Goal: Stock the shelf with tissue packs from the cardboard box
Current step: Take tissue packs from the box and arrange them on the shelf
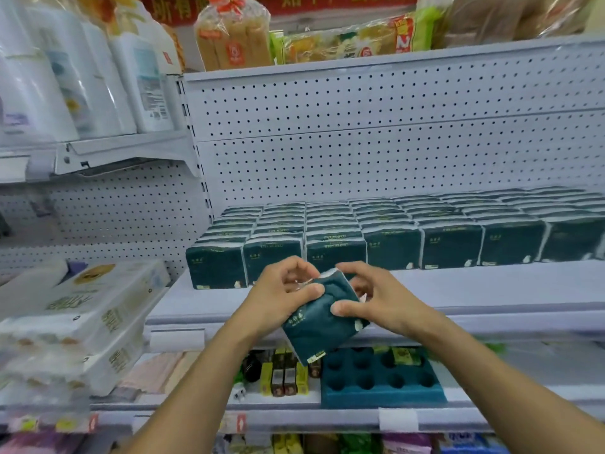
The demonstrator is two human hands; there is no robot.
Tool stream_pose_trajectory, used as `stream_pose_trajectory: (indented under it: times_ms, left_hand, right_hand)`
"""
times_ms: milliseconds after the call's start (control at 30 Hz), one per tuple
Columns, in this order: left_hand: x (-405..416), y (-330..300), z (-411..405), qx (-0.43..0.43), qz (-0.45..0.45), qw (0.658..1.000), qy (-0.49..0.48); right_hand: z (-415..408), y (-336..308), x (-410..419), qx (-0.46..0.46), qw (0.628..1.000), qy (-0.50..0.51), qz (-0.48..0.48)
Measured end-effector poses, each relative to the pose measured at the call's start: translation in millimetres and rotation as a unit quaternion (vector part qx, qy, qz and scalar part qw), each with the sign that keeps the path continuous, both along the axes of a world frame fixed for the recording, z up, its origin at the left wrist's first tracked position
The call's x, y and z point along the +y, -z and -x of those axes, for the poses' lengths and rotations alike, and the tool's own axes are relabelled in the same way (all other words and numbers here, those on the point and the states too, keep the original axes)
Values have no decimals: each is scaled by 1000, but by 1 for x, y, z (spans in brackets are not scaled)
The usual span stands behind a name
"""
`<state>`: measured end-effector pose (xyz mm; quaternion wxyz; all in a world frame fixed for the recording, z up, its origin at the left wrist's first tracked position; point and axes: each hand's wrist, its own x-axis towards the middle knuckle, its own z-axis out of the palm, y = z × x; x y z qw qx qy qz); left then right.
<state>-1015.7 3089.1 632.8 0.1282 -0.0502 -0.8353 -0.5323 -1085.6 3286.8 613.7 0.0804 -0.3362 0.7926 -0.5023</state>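
both hands gripped one dark green tissue pack (322, 317) in front of the shelf (458, 290); left hand (283, 290) pinched its upper left corner, right hand (371, 298) clasped its right side; rows of matching packs (360, 237) stood behind on the shelf

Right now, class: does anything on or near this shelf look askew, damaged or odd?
Only the held pack: it is tilted and dented between the left hand and right hand. The shelved packs stand in straight rows.
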Motion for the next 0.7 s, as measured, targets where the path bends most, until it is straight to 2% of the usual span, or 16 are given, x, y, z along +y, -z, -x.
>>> stream_pose_trajectory:
  times_ms: [67, 167, 267, 367, 433, 533, 600, 700]
  left_hand:
    - [14, -2, 10, 33, 23, 999, 6]
    - [23, 4, 33, 116, 98, 984, -91]
    - [21, 10, 56, 193, 300, 919, -170]
    - [20, 14, 76, 141, 484, 849, -160]
    - [20, 17, 88, 97, 574, 800, -146]
    - [20, 19, 99, 70, 626, 764, -143]
    - [20, 22, 104, 75, 632, 755, -155]
    - [21, 23, 109, 79, 631, 754, -166]
  right_hand:
    - [6, 0, 17, -12, 999, 22, 33]
    - [17, -1, 54, -40, 991, 86, 100]
    - [31, -1, 88, -40, 974, 168, 147]
    - [48, 7, 105, -9, 961, 244, 133]
    - [58, 14, 105, 10, 955, 274, 113]
    - [72, 19, 98, 80, 945, 315, 37]
    - [79, 19, 90, 121, 936, 331, -1]
    - [85, 16, 78, 119, 930, 349, 11]
